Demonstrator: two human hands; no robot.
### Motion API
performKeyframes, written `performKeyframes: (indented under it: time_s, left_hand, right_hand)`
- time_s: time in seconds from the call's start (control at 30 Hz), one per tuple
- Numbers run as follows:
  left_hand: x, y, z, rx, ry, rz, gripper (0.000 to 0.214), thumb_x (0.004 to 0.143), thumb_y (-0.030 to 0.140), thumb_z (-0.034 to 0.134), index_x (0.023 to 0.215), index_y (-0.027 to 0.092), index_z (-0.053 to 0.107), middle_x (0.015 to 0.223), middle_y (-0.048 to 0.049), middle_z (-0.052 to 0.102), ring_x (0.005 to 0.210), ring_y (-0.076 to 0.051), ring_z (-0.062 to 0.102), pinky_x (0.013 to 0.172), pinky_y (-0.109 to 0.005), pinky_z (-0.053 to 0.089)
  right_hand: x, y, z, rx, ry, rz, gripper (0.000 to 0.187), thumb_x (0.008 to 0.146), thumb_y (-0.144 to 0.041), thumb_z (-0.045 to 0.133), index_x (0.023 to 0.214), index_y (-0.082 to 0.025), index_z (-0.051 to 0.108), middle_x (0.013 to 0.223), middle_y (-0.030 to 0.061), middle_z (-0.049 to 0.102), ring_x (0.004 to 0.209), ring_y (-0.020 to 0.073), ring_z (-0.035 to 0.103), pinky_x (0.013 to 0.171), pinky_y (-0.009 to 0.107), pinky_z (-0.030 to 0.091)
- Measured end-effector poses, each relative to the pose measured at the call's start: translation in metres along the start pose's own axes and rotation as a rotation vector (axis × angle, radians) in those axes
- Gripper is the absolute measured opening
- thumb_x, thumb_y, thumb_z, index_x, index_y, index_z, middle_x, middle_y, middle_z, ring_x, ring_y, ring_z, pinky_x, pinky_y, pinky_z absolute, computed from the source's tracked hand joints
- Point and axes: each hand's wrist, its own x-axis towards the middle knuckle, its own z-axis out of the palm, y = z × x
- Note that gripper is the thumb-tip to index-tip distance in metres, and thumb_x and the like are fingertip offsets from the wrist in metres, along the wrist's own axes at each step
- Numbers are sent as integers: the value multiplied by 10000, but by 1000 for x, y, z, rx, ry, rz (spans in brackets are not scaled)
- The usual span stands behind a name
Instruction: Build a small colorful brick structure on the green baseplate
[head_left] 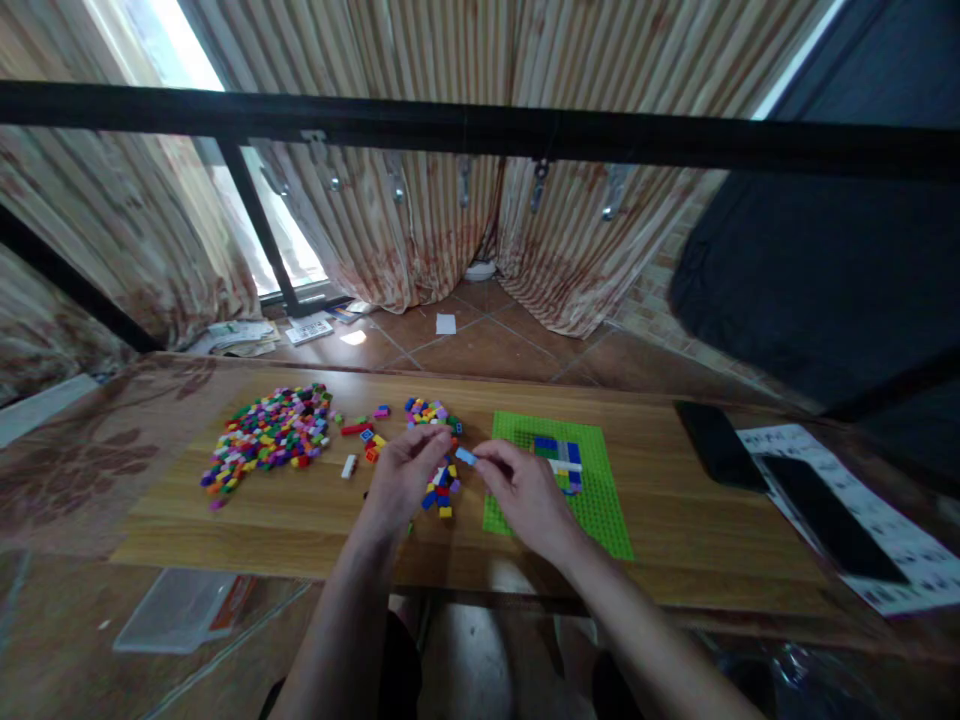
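Observation:
My right hand (529,495) pinches a light blue toy brick (466,456) between thumb and fingertips, above the wooden table. Just to its left is my left hand (409,475), thumb and fingers pressed together; whether anything is between them cannot be made out. Beneath and beside my left hand lies a small heap of mixed bricks (445,500), partly hidden by it. A green baseplate (604,500) lies under and beyond my right hand. Blue, white, green and yellow bricks (574,453) are built up on it, partly covered by that hand.
A large pile of colourful bricks (274,435) covers the table's left part. Loose bricks, among them a white brick (349,466), lie nearer the middle. On the right are a black phone (832,520), a printed sheet (892,540) and a dark flat object (720,443). A black bar (480,125) crosses beyond.

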Motion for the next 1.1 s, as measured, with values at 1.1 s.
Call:
performKeyframes:
  time_s: [1.1]
  left_hand:
    - [-2,-64,99,604,-95,198,190,832,278,539,788,166,686,696,-1,663,647,-125,577,617,-221,406]
  right_hand:
    - [-49,84,-75,-62,317,238,174,792,-342,598,827,-216,713,808,32,707,719,193,619,692,318,439]
